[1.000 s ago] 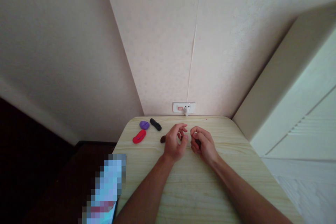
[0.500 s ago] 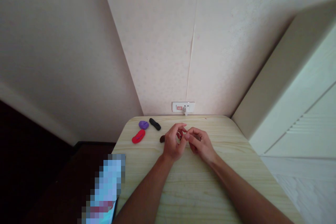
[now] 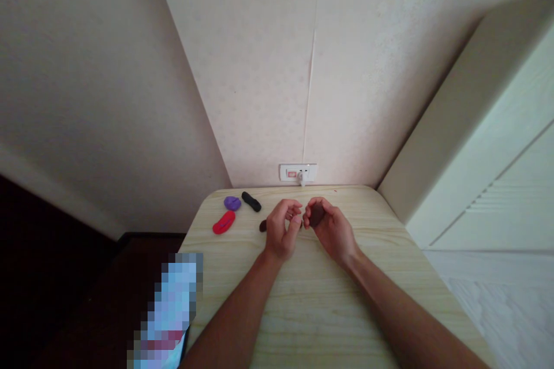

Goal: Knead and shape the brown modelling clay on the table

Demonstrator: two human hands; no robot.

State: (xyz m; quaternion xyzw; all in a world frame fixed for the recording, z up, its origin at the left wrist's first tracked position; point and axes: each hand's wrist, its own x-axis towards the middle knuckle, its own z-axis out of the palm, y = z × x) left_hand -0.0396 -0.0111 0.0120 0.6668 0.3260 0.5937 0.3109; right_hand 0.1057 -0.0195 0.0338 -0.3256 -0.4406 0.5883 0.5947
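A dark brown, rounded flat lump of modelling clay [image 3: 317, 214] rests in my right hand [image 3: 336, 236], whose fingers curl around it. Close by on the left, my left hand [image 3: 280, 236] is loosely curved, thumb and fingers apart, with nothing visible between them. From behind its left side pokes the end of another brown clay piece [image 3: 262, 225] lying on the table; most of it is hidden. A small dark bit shows between the hands, too covered to make out.
On the wooden table [image 3: 311, 305], at the back left, lie a purple clay lump [image 3: 232, 203], a black clay roll [image 3: 251, 202] and a red clay piece [image 3: 224, 222]. A blurred-out screen [image 3: 173, 305] stands at the left edge. Behind is a wall socket [image 3: 298, 173] with a plug.
My hands have come apart from where their fingertips met. The right hand has turned, and the brown clay in it now shows. The view has shifted slightly.
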